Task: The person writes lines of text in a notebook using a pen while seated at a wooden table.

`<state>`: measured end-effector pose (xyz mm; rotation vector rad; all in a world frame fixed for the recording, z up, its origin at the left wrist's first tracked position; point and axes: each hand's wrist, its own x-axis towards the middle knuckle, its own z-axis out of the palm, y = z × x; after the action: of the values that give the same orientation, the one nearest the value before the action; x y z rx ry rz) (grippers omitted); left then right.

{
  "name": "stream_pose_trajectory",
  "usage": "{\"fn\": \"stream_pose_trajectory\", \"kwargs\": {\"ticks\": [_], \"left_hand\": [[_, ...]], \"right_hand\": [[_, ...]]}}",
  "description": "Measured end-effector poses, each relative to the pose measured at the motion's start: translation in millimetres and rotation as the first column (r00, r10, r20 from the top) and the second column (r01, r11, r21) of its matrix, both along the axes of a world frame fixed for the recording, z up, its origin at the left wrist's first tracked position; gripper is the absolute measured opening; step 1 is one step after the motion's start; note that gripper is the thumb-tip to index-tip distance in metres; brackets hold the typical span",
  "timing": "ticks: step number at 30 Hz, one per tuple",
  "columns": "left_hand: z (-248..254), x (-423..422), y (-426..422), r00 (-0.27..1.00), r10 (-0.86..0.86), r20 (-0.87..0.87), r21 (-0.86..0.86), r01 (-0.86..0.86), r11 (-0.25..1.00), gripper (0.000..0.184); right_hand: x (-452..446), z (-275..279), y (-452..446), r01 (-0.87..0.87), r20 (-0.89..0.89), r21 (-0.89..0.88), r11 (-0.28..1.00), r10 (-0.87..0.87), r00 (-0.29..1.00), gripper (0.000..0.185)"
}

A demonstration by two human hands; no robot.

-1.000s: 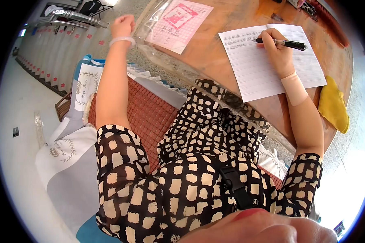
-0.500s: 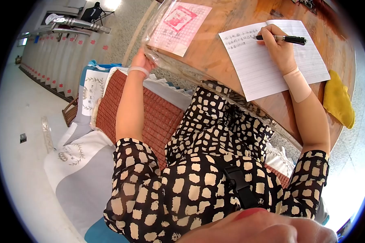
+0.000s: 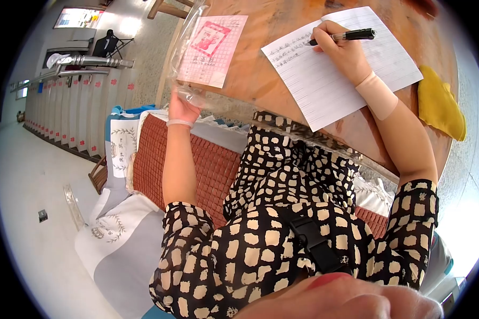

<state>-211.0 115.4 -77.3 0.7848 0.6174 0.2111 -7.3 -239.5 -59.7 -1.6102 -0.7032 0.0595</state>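
My right hand [image 3: 341,52] is closed around a black pen [image 3: 354,35], its tip on the upper left part of a lined notebook [image 3: 324,90] that lies open. A few rows of handwriting show near the tip. My left hand [image 3: 183,109] is at the table's left corner, touching the clear plastic cover [image 3: 189,95] where it hangs over the edge; its fingers are partly hidden there. Just above it, a pink booklet [image 3: 212,50] with a red picture lies on the table.
The wooden table [image 3: 261,69] bears a yellow cloth [image 3: 440,103] at its right side. My lap is below the front edge. A seat with a red-brown woven mat [image 3: 207,165] is under me. A stair railing [image 3: 90,62] and a folding chair [image 3: 106,45] stand at the upper left.
My left hand came down from the air beside the table to its corner. The view has shifted, so the table appears farther left. My right hand still holds the pen on the page.
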Motion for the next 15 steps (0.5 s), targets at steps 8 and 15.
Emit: {"fn": "stream_pose_trajectory", "kwargs": {"ticks": [8, 15], "left_hand": [[13, 6, 15, 0.950, 0.313, 0.018, 0.043, -0.313, 0.949, 0.021], [-2, 13, 35, 0.936, 0.352, -0.026, 0.129, -0.346, 0.929, 0.016]], "right_hand": [[-2, 7, -3, -0.014, -0.084, -0.102, 0.995, 0.005, 0.996, 0.017], [-1, 5, -8, -0.022, -0.070, -0.097, 0.995, 0.015, 0.997, 0.017]]}}
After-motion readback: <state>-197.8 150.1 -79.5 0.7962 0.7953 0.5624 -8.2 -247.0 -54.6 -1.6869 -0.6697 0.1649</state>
